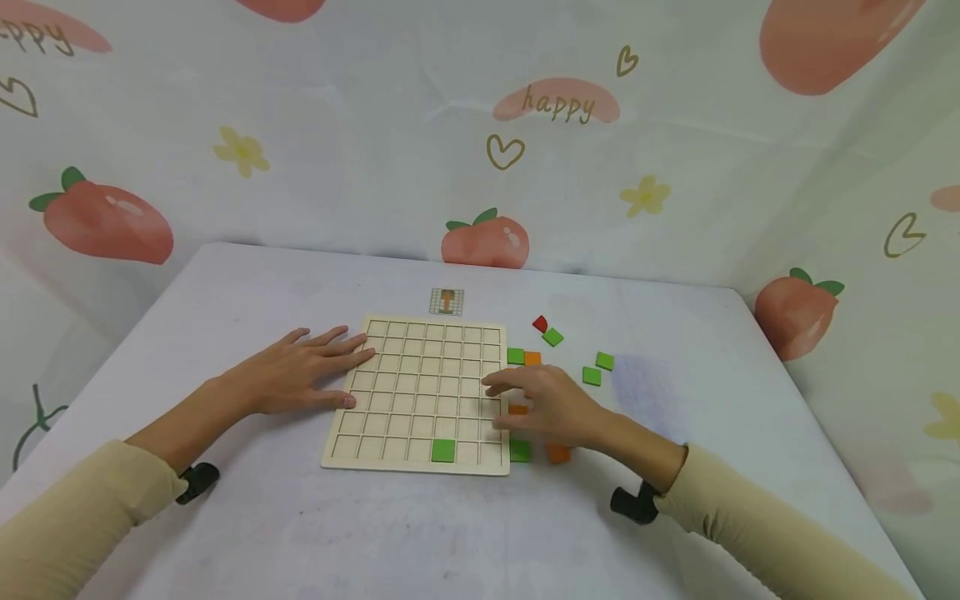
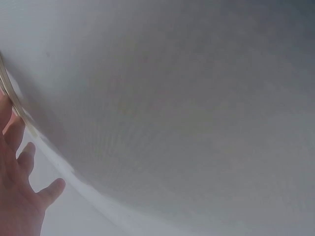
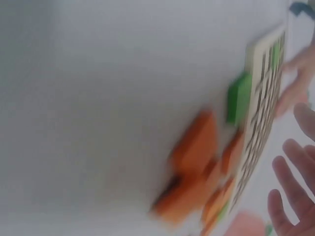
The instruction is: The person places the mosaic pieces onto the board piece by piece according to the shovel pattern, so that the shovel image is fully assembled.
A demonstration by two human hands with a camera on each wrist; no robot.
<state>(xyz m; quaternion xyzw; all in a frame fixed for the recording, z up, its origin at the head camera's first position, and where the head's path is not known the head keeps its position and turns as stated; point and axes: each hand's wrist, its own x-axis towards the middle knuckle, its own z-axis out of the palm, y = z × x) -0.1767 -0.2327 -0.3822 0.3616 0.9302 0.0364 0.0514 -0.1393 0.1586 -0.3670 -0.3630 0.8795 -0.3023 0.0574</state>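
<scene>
Right-hand grip [image 1: 551, 404] has fingers loosely extended, empty, over the right edge of the gridded board [image 1: 405, 383]; left-hand grip [image 1: 300, 377] spreads over its left edge; one green tile [image 1: 443, 451] occupies the nearest row, with orange tiles [image 1: 558, 454] rightward on the worktop [image 1: 300, 533].

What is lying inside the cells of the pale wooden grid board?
One green square tile sits in the nearest row of the board; other visible cells look bare. The left-hand grip and right-hand grip cover parts of edge cells, so anything beneath cannot be seen.
</scene>
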